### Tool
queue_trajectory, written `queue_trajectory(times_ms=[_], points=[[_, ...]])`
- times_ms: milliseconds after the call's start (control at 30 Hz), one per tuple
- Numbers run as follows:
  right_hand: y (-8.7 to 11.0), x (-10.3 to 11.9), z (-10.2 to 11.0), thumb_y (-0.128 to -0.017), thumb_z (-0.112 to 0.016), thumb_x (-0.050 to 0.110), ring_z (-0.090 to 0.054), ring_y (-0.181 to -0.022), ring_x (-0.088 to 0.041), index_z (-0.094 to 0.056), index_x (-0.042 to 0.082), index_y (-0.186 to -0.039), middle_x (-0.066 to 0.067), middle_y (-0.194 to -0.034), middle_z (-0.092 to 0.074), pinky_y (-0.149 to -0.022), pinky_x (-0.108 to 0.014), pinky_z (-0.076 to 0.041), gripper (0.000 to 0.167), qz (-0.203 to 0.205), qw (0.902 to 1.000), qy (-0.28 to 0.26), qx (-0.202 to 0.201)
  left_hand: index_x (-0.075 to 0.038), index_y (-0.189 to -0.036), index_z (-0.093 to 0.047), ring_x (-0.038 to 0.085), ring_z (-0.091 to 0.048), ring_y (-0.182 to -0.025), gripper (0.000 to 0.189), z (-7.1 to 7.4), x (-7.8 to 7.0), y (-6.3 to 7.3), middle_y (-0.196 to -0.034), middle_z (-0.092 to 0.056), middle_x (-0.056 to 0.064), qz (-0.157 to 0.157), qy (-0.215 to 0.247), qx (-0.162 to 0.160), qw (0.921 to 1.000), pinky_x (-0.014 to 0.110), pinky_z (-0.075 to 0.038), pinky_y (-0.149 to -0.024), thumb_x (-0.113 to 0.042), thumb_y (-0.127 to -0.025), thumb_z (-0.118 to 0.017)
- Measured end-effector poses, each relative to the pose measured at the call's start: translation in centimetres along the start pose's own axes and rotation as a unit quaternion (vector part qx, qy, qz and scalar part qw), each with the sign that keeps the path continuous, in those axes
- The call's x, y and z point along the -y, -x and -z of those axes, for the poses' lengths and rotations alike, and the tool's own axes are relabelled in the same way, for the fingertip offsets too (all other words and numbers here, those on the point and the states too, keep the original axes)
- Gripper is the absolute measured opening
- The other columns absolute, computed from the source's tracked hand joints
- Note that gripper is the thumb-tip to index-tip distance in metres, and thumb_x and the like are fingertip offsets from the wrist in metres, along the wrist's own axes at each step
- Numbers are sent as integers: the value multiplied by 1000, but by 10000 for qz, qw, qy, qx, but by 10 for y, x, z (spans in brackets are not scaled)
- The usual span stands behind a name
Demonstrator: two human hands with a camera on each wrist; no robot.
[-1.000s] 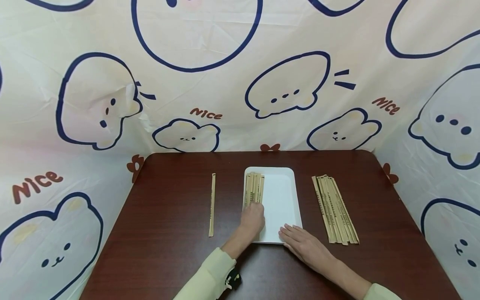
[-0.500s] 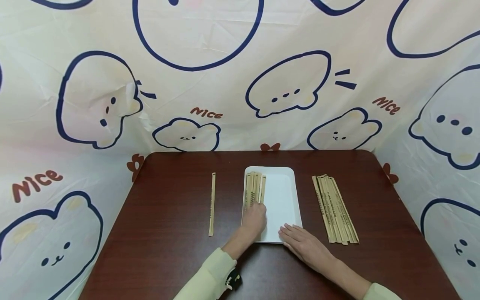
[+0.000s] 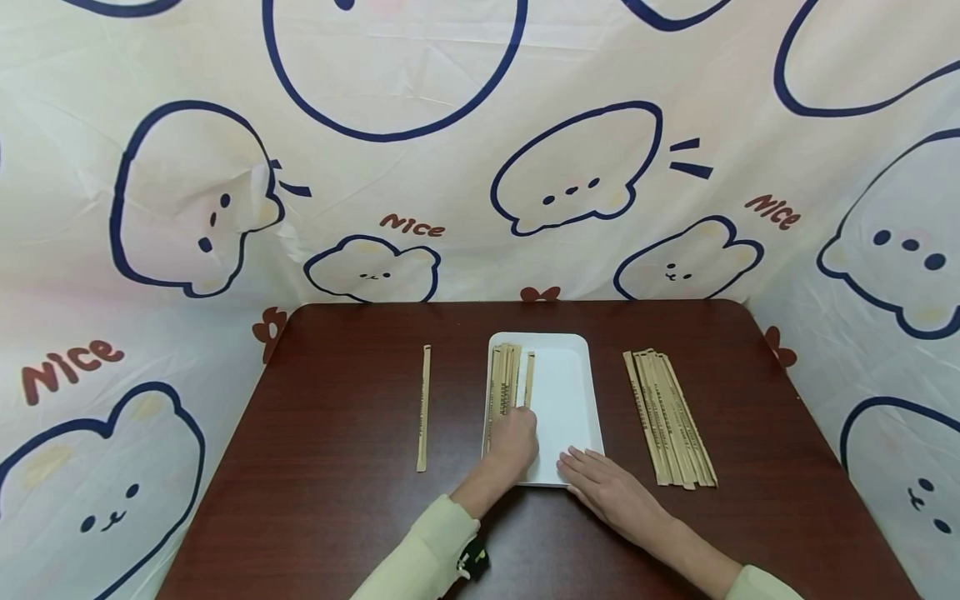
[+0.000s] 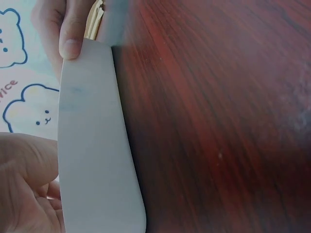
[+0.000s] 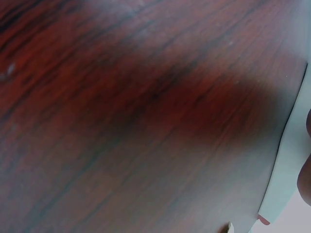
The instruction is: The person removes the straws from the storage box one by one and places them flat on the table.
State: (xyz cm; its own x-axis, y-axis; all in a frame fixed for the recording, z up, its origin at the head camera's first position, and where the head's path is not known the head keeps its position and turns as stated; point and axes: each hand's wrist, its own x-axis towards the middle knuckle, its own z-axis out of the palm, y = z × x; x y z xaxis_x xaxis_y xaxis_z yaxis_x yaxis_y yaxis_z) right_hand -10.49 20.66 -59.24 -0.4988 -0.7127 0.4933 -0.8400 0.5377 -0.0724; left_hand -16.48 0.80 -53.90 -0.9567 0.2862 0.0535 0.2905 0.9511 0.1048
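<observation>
At seven o'clock on the white tray, the left hand is curled almost into a fist, its fingertips tucked out of sight and apparently pinching a single stick! That looks like the step in hand: parting one slim tan stick from the bundle, with a streak of bare tray showing between them. Next move, I'd judge, calls for a light sideways draw towards three o'clock, bundle undisturbed. Over at half past four, the right hand lies with fingers out straight on the corner of the tray, gripping no stick; the left wrist view catches its thumb against the near rim, probably steadying things. Where's our stick? Its visible end pokes out towards twelve o'clock from the left hand, roughly half past ten from the right, the bundle just beside it. Well apart on the table, a loose pile waits at three o'clock and a lone stick at nine.
</observation>
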Motion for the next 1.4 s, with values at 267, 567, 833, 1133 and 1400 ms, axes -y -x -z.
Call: queue_trajectory(times_ms=[267,567,833,1133,1400], points=[[-1,0,-1,-111,-33,28,-59,-122,-30,-66,-1,-127,-15,-130,-64,-99,-49,-49,47,0,10000,54,8,1,-80,-65,27,-65,-62,6,-2,5,0,-71,-63,14,95,575,-98,9982,35,-54,-51,-2,-83,-68],[-1,0,-1,-110,-35,27,-60,-121,-30,-66,-2,-127,-15,-129,-64,-99,-47,-49,45,36,10000,66,3,-2,-69,-62,25,-62,-54,10,13,18,-5,-62,-59,11,265,1457,-302,9885,36,-52,-45,2,-74,-70],[-1,0,-1,-110,-35,27,-59,-122,-30,-65,-2,-128,-16,-130,-64,-99,-49,-49,45,14,10000,80,12,-10,-60,-47,20,-52,-50,31,31,34,-8,-56,-49,5,654,1567,-93,9854,37,-47,-42,0,-79,-69],[1,0,-1,-110,-35,28,-59,-123,-30,-65,-2,-128,-15,-131,-63,-100,-48,-48,46,-31,10000,37,-2,-13,-60,-39,16,-40,-47,40,44,57,-1,-54,-35,-1,909,1998,64,9756,32,-37,-40,0,-84,-68],[0,1,-1,-111,-35,28,-60,-121,-31,-65,-3,-128,-16,-130,-63,-99,-49,-49,46,-16,10000,-3,-67,-10,-64,-44,19,-43,-50,29,47,79,3,-58,-43,4,1198,1973,71,9730,34,-38,-43,-2,-80,-67]])
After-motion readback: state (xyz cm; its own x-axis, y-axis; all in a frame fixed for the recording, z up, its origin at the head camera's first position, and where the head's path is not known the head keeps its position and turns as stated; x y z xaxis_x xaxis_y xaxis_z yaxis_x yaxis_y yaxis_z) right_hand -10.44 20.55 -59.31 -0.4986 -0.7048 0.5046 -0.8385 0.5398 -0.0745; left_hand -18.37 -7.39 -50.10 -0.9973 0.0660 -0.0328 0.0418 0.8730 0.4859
